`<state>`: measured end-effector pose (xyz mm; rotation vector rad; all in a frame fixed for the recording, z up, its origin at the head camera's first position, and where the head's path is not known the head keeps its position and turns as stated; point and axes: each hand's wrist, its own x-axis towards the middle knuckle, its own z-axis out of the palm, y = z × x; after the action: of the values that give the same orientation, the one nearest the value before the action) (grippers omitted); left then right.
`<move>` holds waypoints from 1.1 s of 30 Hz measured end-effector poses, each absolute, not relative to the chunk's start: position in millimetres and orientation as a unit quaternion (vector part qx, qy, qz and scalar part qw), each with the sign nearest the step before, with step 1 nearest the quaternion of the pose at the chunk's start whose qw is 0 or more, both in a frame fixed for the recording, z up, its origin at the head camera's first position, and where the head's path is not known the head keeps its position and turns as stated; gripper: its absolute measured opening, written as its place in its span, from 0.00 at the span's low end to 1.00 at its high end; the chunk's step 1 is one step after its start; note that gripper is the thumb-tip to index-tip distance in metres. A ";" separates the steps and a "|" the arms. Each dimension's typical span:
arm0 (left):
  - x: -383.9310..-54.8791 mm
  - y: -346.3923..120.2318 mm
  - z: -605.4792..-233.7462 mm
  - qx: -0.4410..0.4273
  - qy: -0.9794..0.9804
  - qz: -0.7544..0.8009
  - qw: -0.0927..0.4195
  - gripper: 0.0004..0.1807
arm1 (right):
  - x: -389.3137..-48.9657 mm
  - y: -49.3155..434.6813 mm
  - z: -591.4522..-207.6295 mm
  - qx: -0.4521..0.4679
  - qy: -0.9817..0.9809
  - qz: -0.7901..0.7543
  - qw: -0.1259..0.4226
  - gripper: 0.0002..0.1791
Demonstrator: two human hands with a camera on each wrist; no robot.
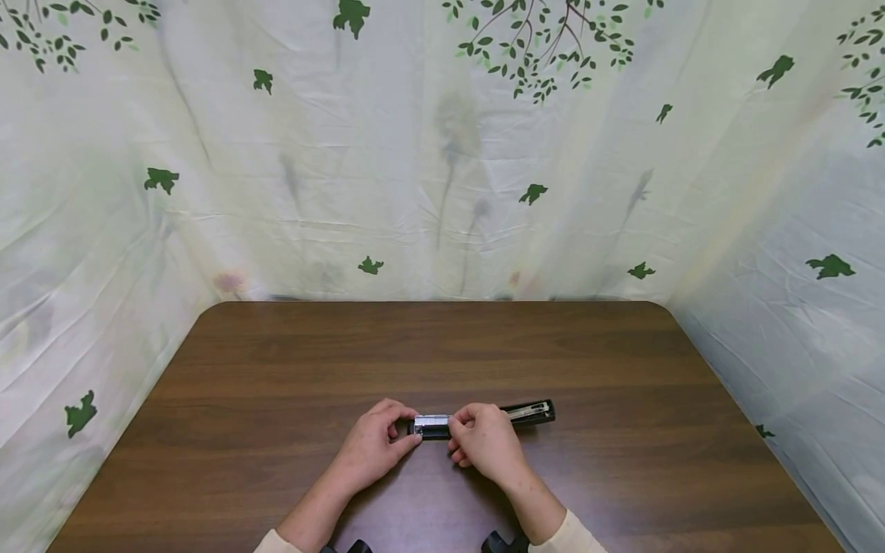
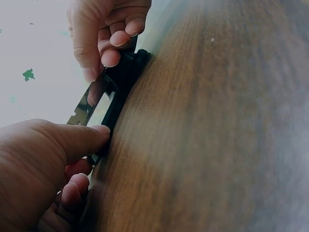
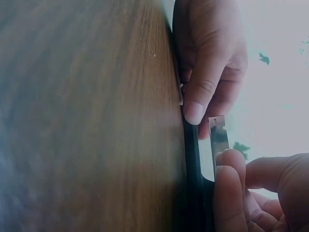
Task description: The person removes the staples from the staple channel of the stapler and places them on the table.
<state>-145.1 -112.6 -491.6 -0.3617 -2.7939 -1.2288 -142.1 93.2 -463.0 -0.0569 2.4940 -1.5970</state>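
Note:
A black stapler (image 1: 532, 413) lies opened out on the table, its top arm swung over to the right. My left hand (image 1: 376, 442) grips the left end of its base between thumb and fingers. Over the stapler's middle, my right hand (image 1: 489, 445) pinches the shiny metal staple channel (image 3: 219, 135) with thumb and forefinger. In the left wrist view the channel stands tilted up from the black base (image 2: 118, 99), with a gap between them. My right fingers hide the hinge part in the head view. Whether staples lie inside cannot be told.
The brown wooden table (image 1: 290, 353) has rounded far corners. Behind it and at both sides hangs a pale curtain (image 1: 415, 153) with green leaf prints. Black devices (image 1: 505, 542) sit near both wrists at the bottom edge of the head view.

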 end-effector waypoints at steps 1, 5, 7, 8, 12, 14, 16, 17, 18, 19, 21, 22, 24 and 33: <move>-145.0 -112.6 -491.6 -0.117 -0.908 -0.400 0.033 0.13 | -142.1 92.9 -463.4 -0.019 0.838 -0.538 0.090 0.07; -144.8 -112.7 -491.8 -0.115 -0.908 -0.402 0.030 0.13 | -142.0 92.2 -464.2 -0.020 0.836 -0.541 0.089 0.07; -144.6 -112.9 -492.0 -0.114 -0.908 -0.402 0.029 0.13 | -141.9 92.2 -464.2 -0.019 0.834 -0.544 0.092 0.07; -144.6 -112.9 -492.1 -0.114 -0.908 -0.402 0.029 0.13 | -142.0 92.2 -464.0 -0.018 0.833 -0.544 0.094 0.07; -144.3 -113.0 -492.0 -0.114 -0.909 -0.401 0.030 0.13 | -141.2 92.6 -461.8 -0.013 0.832 -0.545 0.099 0.08; -144.2 -113.0 -492.0 -0.115 -0.909 -0.400 0.031 0.13 | -140.6 92.8 -460.0 -0.010 0.832 -0.546 0.101 0.08; -144.3 -113.0 -492.1 -0.116 -0.908 -0.400 0.032 0.13 | -139.9 92.9 -458.2 -0.006 0.829 -0.548 0.106 0.08; -144.4 -113.0 -492.3 -0.117 -0.909 -0.400 0.033 0.13 | -139.7 92.9 -457.6 -0.004 0.828 -0.550 0.108 0.08; -144.5 -113.0 -492.5 -0.117 -0.909 -0.399 0.033 0.13 | -139.6 92.8 -457.0 -0.002 0.827 -0.552 0.111 0.09; -144.6 -113.0 -492.7 -0.118 -0.909 -0.398 0.033 0.13 | -139.4 92.8 -456.3 0.001 0.825 -0.554 0.113 0.09; -144.7 -113.0 -492.8 -0.118 -0.909 -0.398 0.033 0.13 | -139.3 92.8 -455.8 0.008 0.820 -0.560 0.121 0.10; -144.7 -113.1 -493.0 -0.118 -0.910 -0.397 0.033 0.13 | -139.2 92.8 -455.5 0.012 0.815 -0.565 0.126 0.10; -144.8 -113.1 -493.2 -0.117 -0.910 -0.396 0.033 0.13 | -139.0 92.9 -454.7 0.020 0.805 -0.577 0.137 0.10; -144.8 -112.6 -493.1 -0.117 -0.911 -0.395 0.035 0.14 | -140.6 94.1 -454.7 0.033 0.780 -0.604 0.161 0.11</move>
<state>-144.8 -112.6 -493.1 -0.3593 -2.7983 -1.2134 -140.6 94.1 -454.7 0.0940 2.2255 -1.7252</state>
